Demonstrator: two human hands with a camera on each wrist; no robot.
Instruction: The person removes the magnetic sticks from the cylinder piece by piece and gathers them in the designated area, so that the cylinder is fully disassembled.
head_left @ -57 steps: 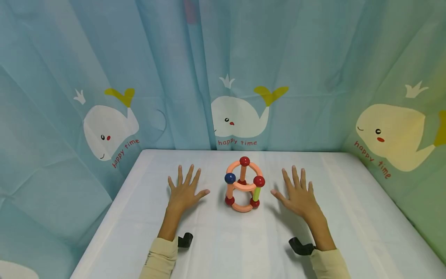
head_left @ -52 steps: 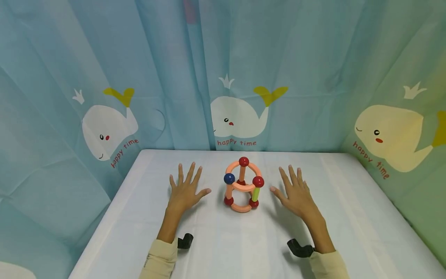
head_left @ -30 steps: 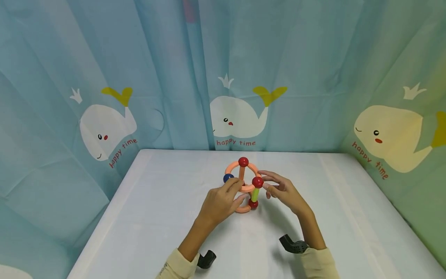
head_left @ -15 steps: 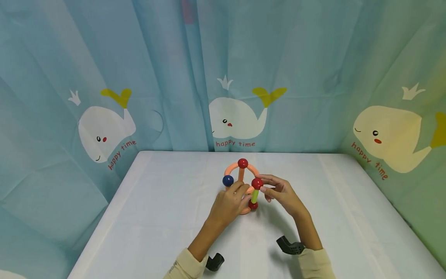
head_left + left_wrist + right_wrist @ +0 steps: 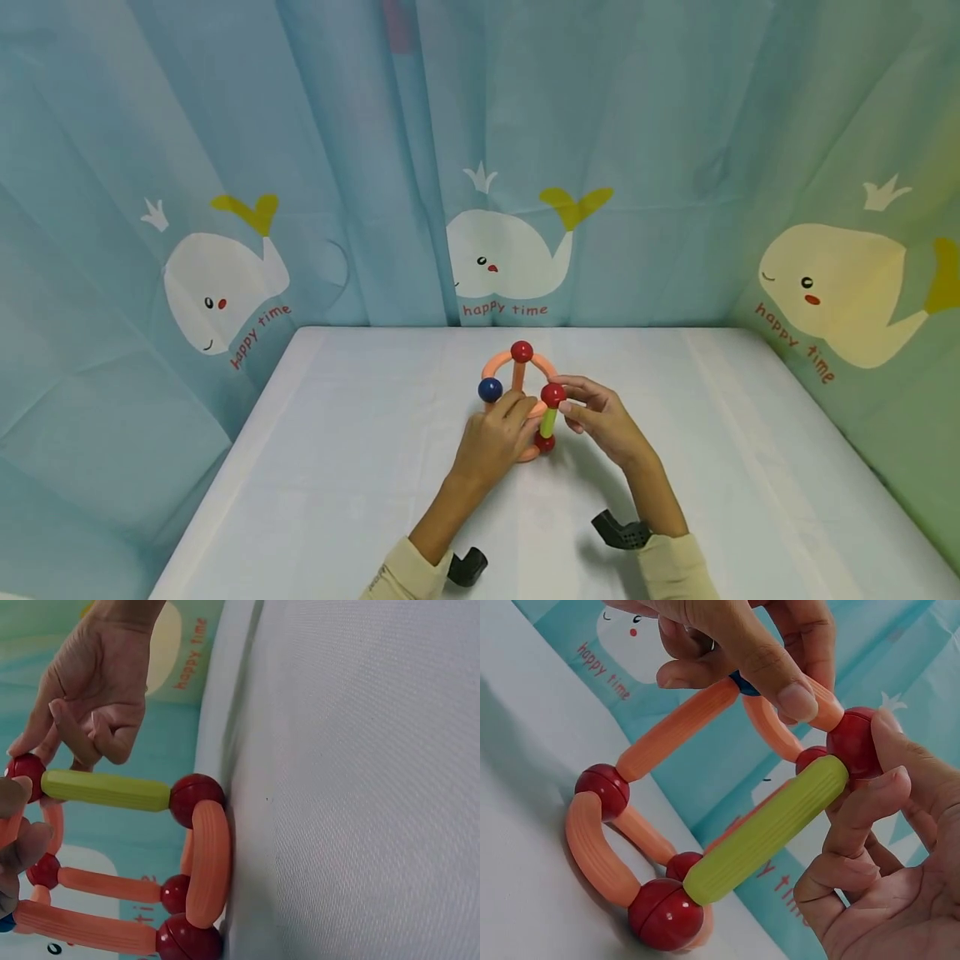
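A magnetic ball-and-rod frame stands on the white table: red balls and one blue ball (image 5: 490,389) joined by orange curved and straight rods, plus one lime green rod (image 5: 769,829). My left hand (image 5: 491,437) comes in from the front and pinches the curved orange rod (image 5: 825,705) of the top ring between thumb and fingers. On the right, my right hand (image 5: 607,425) pinches the top red ball (image 5: 855,742) above the green rod, its other fingers curled beneath. That ball still meets both rods. My left hand hides part of the frame's front in the head view.
The white table (image 5: 337,500) reaches back to a blue-green curtain (image 5: 660,150) printed with whales. Each wrist carries a black camera mount, the left one (image 5: 468,567) and the right one (image 5: 621,531), low over the table near the sleeves.
Both hands, spread flat on either side of the frame at first, have come inward. The left now pinches the top curved rod, the right the red ball. The frame stays in place.
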